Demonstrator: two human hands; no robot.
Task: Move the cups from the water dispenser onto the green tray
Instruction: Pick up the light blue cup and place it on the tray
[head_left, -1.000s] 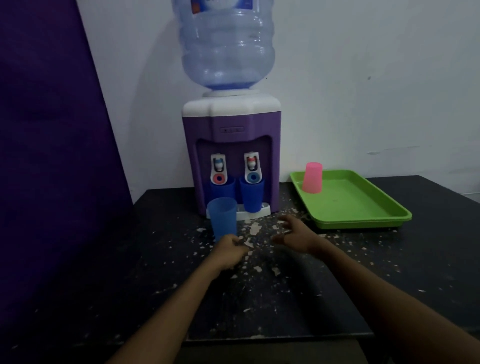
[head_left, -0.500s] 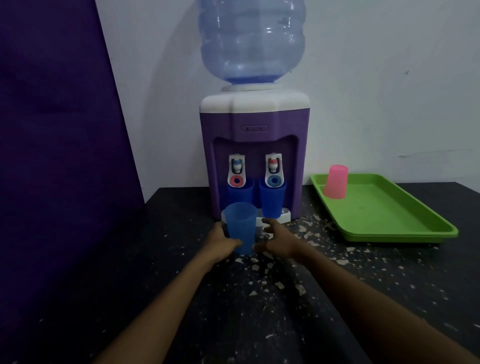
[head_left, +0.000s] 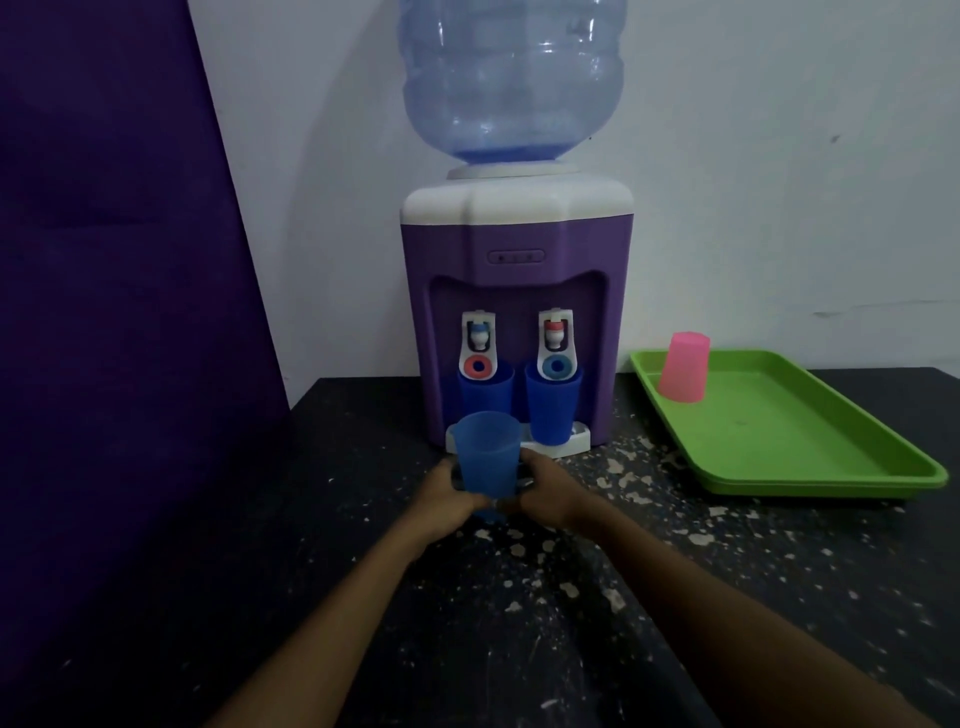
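Observation:
A light blue cup (head_left: 488, 452) stands upright on the black table just in front of the purple water dispenser (head_left: 517, 312). My left hand (head_left: 447, 496) wraps its left side and my right hand (head_left: 545, 486) its right side; both grip it near the base. Two darker blue cups sit on the dispenser's drip ledge: one (head_left: 485, 397) under the left tap, partly hidden by the held cup, and one (head_left: 553, 408) under the right tap. The green tray (head_left: 810, 441) lies to the right with a pink cup (head_left: 684, 374) upside down in its far left corner.
A large water bottle (head_left: 511, 78) tops the dispenser. A dark purple panel (head_left: 114, 312) walls off the left side. The black table (head_left: 519, 597) is speckled with pale flecks. A white wall stands behind.
Both hands have moved forward and closed around the light blue cup; a second ago they hovered apart just in front of it. The view has drawn nearer to the dispenser.

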